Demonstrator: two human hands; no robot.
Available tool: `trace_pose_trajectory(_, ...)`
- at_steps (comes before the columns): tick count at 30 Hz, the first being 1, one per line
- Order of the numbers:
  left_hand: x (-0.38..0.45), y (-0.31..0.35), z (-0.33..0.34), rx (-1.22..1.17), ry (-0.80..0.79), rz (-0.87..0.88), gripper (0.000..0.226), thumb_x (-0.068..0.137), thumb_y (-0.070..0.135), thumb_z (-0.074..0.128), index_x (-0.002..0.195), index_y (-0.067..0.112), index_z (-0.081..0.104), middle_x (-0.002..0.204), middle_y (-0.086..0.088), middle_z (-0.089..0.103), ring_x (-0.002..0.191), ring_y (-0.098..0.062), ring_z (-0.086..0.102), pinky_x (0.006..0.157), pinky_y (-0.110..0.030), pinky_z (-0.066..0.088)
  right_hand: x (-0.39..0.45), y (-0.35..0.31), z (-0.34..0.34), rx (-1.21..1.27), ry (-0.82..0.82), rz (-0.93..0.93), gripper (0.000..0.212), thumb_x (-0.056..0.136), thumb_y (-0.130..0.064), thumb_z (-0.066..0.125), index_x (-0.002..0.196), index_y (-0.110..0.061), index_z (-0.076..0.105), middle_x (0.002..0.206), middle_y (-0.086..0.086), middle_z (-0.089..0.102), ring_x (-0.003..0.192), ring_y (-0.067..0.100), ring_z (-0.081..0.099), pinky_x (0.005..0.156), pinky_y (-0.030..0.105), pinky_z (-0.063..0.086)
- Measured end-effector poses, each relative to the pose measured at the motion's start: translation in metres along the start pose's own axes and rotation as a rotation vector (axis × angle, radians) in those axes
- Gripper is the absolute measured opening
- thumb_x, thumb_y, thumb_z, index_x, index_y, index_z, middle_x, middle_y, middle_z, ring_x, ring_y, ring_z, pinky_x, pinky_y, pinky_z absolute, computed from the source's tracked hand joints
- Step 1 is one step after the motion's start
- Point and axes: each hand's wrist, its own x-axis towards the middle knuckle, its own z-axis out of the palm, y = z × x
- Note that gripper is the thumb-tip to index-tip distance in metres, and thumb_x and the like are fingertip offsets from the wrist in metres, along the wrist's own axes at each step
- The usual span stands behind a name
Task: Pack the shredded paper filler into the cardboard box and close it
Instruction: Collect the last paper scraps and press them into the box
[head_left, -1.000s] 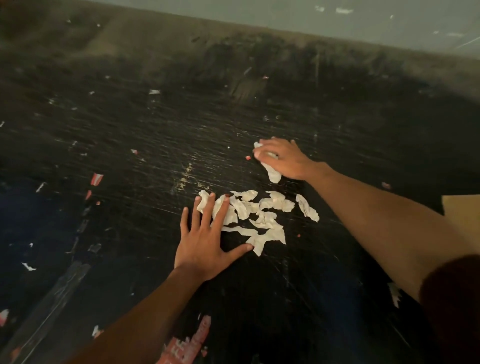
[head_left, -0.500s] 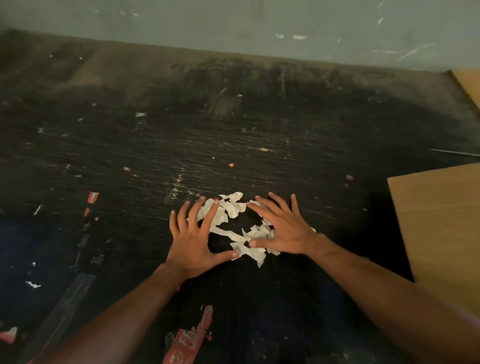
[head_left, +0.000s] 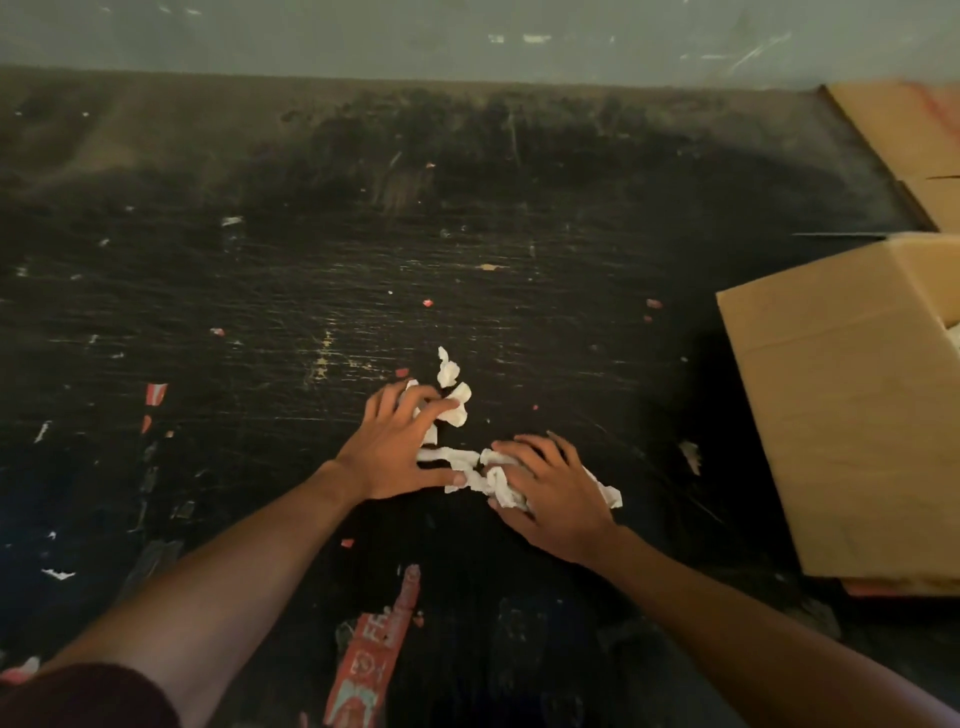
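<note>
Both hands are pressing down on the dark desk: the left hand and right hand are curling around white shredded paper lying bunched between them; the cardboard box is sitting well right.

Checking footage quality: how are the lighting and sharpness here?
Head view: dim, the dark table brightest near the far edge; left hand, right hand and white paper scraps slightly motion-blurred; cardboard box cut off at right; wide-angle bending at the edges.
</note>
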Motion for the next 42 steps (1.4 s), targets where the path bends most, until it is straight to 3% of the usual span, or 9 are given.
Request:
trace_pose_trajectory(5, -0.018, 0.012, 0.015, 0.024, 0.169, 0.042, 0.061, 0.086, 0.076, 0.032, 0.119, 0.030, 0.055, 0.122, 0.004, 0.050, 0.113, -0.020, 0.041, 0.090, -0.039, 0.035, -0.005, -0.005, -0.001, -0.044, 0.035, 0.027, 0.037, 0.086, -0.036, 0.064, 0.118, -0.018, 0.064, 0.125, 0.000, 0.057, 0.105, 0.022, 0.053, 0.082, 0.036, 0.046)
trace_pose_trajectory(13, -0.029, 0.023, 0.011, -0.137, 0.223, -0.037, 0.012, 0.092, 0.033, 0.061, 0.094, 0.022, 0.057, 0.088, 0.004, 0.059, 0.084, -0.018, 0.055, 0.073, -0.033, 0.039, -0.010, -0.009, -0.003, 0.103, 0.121, 0.156, 0.030, 0.084, -0.028, 0.071, 0.104, -0.008, 0.064, 0.097, 0.007, 0.065, 0.071, 0.022, 0.066, 0.056, 0.036, 0.054)
trace_pose_trajectory(17, -0.030, 0.025, -0.005, -0.378, 0.258, -0.305, 0.024, 0.091, 0.024, 0.066, 0.091, 0.025, 0.041, 0.076, 0.006, 0.059, 0.070, -0.017, 0.057, 0.071, -0.038, 0.047, 0.009, -0.012, -0.018, 0.420, 0.190, 0.331, 0.024, 0.093, -0.027, 0.059, 0.109, -0.010, 0.062, 0.101, 0.004, 0.065, 0.088, 0.018, 0.063, 0.079, 0.038, 0.053)
trace_pose_trajectory(22, 0.002, 0.014, -0.033, -0.503, 0.277, -0.405, 0.037, 0.094, 0.031, 0.059, 0.125, 0.034, 0.040, 0.106, -0.008, 0.069, 0.095, -0.029, 0.067, 0.088, -0.049, 0.053, 0.033, -0.017, -0.049, 0.706, 0.430, 0.481, 0.009, 0.095, -0.019, 0.058, 0.086, -0.019, 0.058, 0.074, -0.006, 0.062, 0.065, 0.006, 0.059, 0.060, 0.021, 0.046)
trace_pose_trajectory(25, 0.031, 0.017, -0.045, -0.407, 0.126, -0.412, 0.060, 0.097, 0.045, 0.050, 0.150, 0.037, 0.022, 0.118, -0.017, 0.065, 0.113, -0.039, 0.060, 0.096, -0.053, 0.048, 0.039, -0.009, -0.062, 0.807, 0.499, 0.575, 0.010, 0.096, -0.019, 0.056, 0.088, -0.015, 0.062, 0.074, 0.002, 0.067, 0.064, 0.012, 0.063, 0.056, 0.028, 0.050)
trace_pose_trajectory(27, 0.045, 0.024, -0.048, -0.344, 0.039, -0.412, 0.067, 0.098, 0.048, 0.049, 0.155, 0.032, 0.017, 0.134, -0.019, 0.058, 0.123, -0.041, 0.053, 0.100, -0.053, 0.045, 0.037, -0.003, -0.068, 0.826, 0.516, 0.585, 0.013, 0.096, -0.018, 0.056, 0.084, -0.019, 0.059, 0.070, -0.002, 0.064, 0.058, 0.005, 0.059, 0.052, 0.021, 0.048)
trace_pose_trajectory(29, 0.052, 0.032, -0.047, -0.318, -0.011, -0.446, 0.064, 0.098, 0.050, 0.049, 0.153, 0.030, 0.023, 0.140, -0.019, 0.053, 0.126, -0.039, 0.051, 0.100, -0.051, 0.045, 0.033, 0.003, -0.072, 0.818, 0.522, 0.587, 0.015, 0.096, -0.018, 0.055, 0.082, -0.020, 0.058, 0.069, -0.003, 0.062, 0.056, 0.002, 0.056, 0.050, 0.019, 0.046)
trace_pose_trajectory(33, 0.056, 0.046, -0.043, -0.335, 0.068, -0.542, 0.037, 0.099, 0.042, 0.050, 0.128, 0.020, 0.045, 0.120, -0.016, 0.062, 0.110, -0.035, 0.059, 0.085, -0.047, 0.048, 0.023, 0.015, -0.076, 0.801, 0.517, 0.594, 0.016, 0.097, -0.020, 0.054, 0.082, -0.018, 0.058, 0.067, -0.003, 0.060, 0.056, 0.004, 0.055, 0.052, 0.023, 0.047)
trace_pose_trajectory(42, 0.019, 0.053, -0.037, -0.459, 0.154, -0.598, 0.025, 0.101, 0.042, 0.042, 0.106, 0.023, 0.056, 0.098, -0.008, 0.064, 0.088, -0.023, 0.061, 0.079, -0.044, 0.054, 0.021, 0.025, -0.093, 0.862, 0.534, 0.550, 0.026, 0.098, -0.016, 0.053, 0.073, -0.024, 0.054, 0.064, -0.004, 0.058, 0.055, 0.000, 0.055, 0.051, 0.017, 0.044)
